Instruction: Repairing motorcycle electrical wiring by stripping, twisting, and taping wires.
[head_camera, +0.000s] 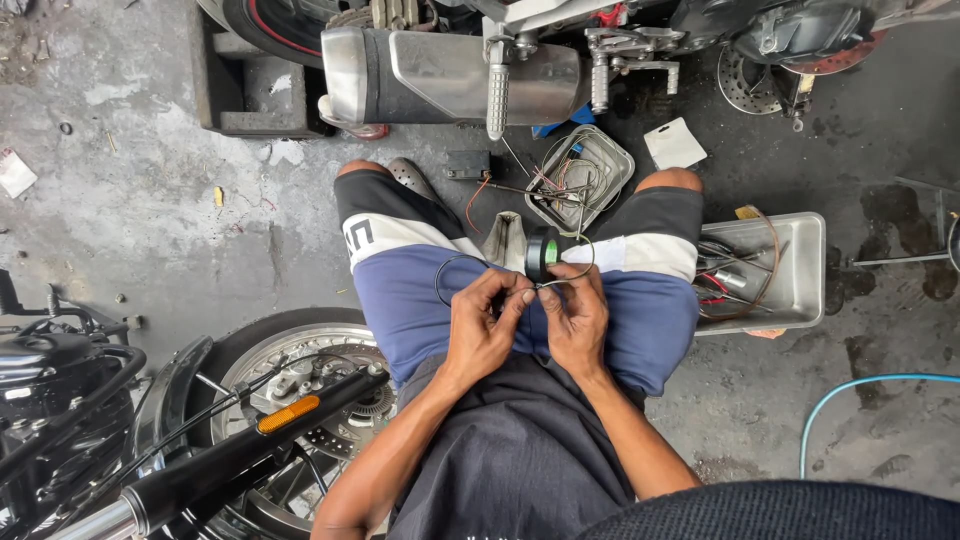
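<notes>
I sit on the floor with my knees apart, in blue, white and black shorts. My left hand (487, 325) and my right hand (574, 318) meet over my lap, fingers pinched together on a thin black wire (445, 270) that loops out to the left. A roll of black tape (541, 254) with a green core hangs just above my fingers, on the wire or at my right fingertips; I cannot tell which. The exact pinch point is hidden by my fingers.
A small metal tray (615, 158) of tangled wires lies between my knees. A larger metal tray (800, 270) with wires and tools sits by my right knee. A motorcycle exhaust (440, 75) is ahead. A spoked wheel (300, 360) and fork stand at left. A blue hose (860, 385) lies at right.
</notes>
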